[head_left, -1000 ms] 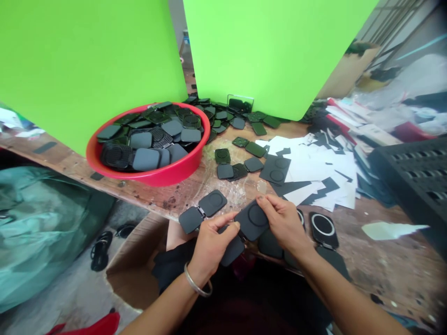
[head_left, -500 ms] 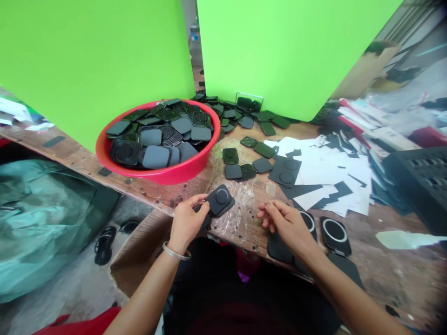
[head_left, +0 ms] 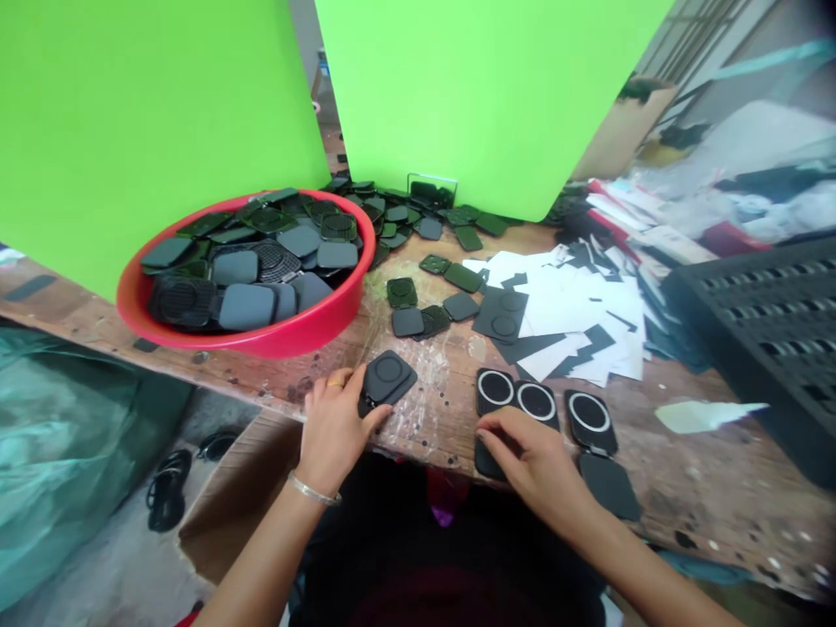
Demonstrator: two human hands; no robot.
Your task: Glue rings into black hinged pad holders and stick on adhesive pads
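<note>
A black folding charging pad (head_left: 390,376) with a faint round ring on its top flap lies at the table's front edge. My left hand (head_left: 334,431) grips its near left side, fingers over the edge and thumb at the near corner. To the right, my right hand (head_left: 536,460) is over black folding pads with white rings (head_left: 495,388), thumb and fingertips pinched together at their lower flaps. Whatever is between those fingertips is hidden. Beside this hand lies another unfolded pad with a white ring (head_left: 589,412), its plain flap toward me.
A red basin (head_left: 306,335) full of black pads stands at the left. More loose pads (head_left: 406,322) lie mid-table and along the green panels (head_left: 450,104). White and black sheets (head_left: 568,305), a glue bottle (head_left: 709,416) and a dark slotted crate (head_left: 764,340) are on the right.
My view has turned right, shifting everything leftward. My right hand has moved down onto the ringed pads, uncovering their white rings. My left hand has spread further over the pad it holds.
</note>
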